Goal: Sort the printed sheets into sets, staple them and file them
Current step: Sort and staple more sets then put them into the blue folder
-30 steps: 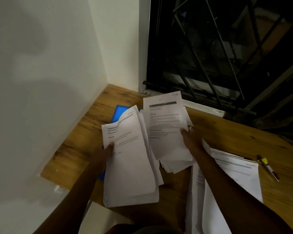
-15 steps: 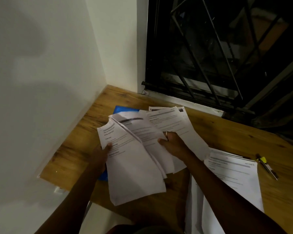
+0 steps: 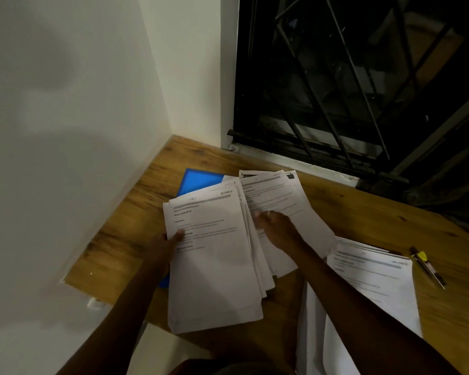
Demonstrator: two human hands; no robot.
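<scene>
Since a second ago the sheaf that the right hand held raised has come down flat, and that hand has slid toward nine o'clock, to the seam between the two bundles. Now the left hand grips the near stack of white printed sheets by its nine o'clock edge, thumb on the top page, its lower end hanging past the front edge of the brown wooden worktop. The fanned white printed sheets lie just beside the stack at its three o'clock side, overlapping it, and both partly cover a flat blue folder. The right hand rests on this fan with its fingers curled at the seam; they are blurred, so we cannot tell whether they pinch a page. We judge that sorting is under way, with no stapling yet. The coming move turns on this: the fan's free pages run from the right hand toward twelve o'clock, long axis roughly eleven to five, so the right hand is nearer. At four o'clock from it lie a second pile of white printed sheets and, farther out, a dark pen with a yellow clip.
</scene>
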